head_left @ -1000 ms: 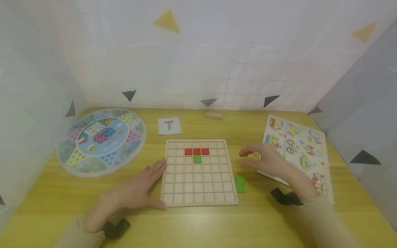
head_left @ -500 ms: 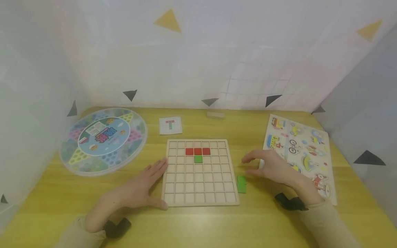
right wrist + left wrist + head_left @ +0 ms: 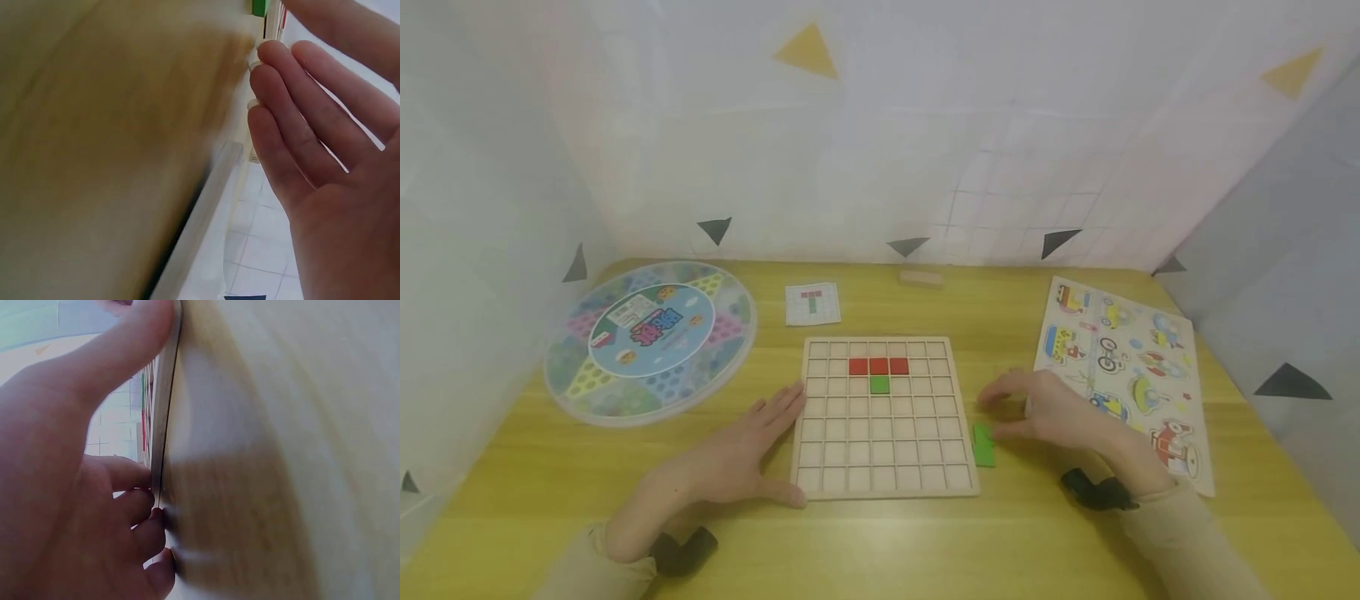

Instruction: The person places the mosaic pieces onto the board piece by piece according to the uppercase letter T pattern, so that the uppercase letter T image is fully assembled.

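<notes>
A square wooden grid board (image 3: 858,430) lies on the table, with three red tiles (image 3: 878,367) in a row and one green tile (image 3: 879,384) under the middle one. My left hand (image 3: 730,454) rests on the table, its fingers and thumb spread against the board's left edge; the left wrist view shows the fingertips at that edge. Beside the board's right edge lie loose green tiles (image 3: 984,454), partly overlapping. My right hand (image 3: 1060,412) hovers by them, fingers gently bent and apart from the thumb. The thumb tip is at the upper green tile; whether it touches is unclear.
A small card (image 3: 812,304) printed with a red and green T stands behind the board. A wooden block (image 3: 921,278) lies near the wall. Left is a round game box (image 3: 650,342); right, a picture puzzle board (image 3: 1123,367) lies partly under my right forearm.
My right hand has come down and slightly toward the loose green tiles, its thumb now at the upper one. The left hand stays against the board, and the placed tiles are unchanged.
</notes>
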The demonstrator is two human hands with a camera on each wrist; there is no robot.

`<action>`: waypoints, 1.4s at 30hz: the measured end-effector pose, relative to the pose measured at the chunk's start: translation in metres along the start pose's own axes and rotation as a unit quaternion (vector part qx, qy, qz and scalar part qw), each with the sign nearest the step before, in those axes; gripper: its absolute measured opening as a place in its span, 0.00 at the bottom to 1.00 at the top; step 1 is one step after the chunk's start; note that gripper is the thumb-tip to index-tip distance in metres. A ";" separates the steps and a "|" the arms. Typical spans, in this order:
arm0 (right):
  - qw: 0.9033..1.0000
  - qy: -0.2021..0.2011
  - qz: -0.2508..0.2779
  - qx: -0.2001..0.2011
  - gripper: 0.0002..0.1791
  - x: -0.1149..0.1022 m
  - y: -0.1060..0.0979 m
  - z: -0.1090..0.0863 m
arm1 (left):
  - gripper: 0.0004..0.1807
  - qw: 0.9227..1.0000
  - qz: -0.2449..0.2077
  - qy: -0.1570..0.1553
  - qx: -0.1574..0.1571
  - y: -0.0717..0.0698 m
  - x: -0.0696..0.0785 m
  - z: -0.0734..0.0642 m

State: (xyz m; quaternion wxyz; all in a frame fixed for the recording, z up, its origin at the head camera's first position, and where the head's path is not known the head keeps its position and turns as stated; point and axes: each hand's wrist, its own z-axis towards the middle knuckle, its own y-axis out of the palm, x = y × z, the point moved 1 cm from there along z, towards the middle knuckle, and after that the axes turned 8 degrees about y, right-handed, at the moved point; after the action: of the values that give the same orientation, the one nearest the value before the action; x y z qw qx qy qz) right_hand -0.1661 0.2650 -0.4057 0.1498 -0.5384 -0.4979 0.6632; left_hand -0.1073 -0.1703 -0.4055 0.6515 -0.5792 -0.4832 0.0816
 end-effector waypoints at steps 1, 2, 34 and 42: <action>1.000 0.005 0.001 -0.006 0.22 -0.001 -0.001 0.000 | 0.68 1.000 -0.001 0.000 0.000 0.000 0.000 0.000; 1.000 0.010 0.002 -0.012 0.22 -0.002 -0.001 0.000 | 0.68 1.000 -0.002 0.000 0.000 0.000 0.000 0.000; 0.999 -0.028 -0.035 -0.012 0.18 -0.006 0.006 0.002 | 0.68 1.000 -0.002 0.003 0.001 -0.001 0.001 0.000; 0.996 -0.031 -0.078 0.016 0.12 -0.008 0.009 0.003 | 0.69 1.000 -0.006 0.000 -0.001 -0.002 0.002 0.000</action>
State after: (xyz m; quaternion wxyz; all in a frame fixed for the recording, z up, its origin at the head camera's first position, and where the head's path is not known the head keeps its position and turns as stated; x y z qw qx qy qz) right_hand -0.1625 0.2535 -0.4090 0.1948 -0.4746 -0.5320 0.6737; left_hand -0.1069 -0.1699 -0.4031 0.6514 -0.5771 -0.4864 0.0775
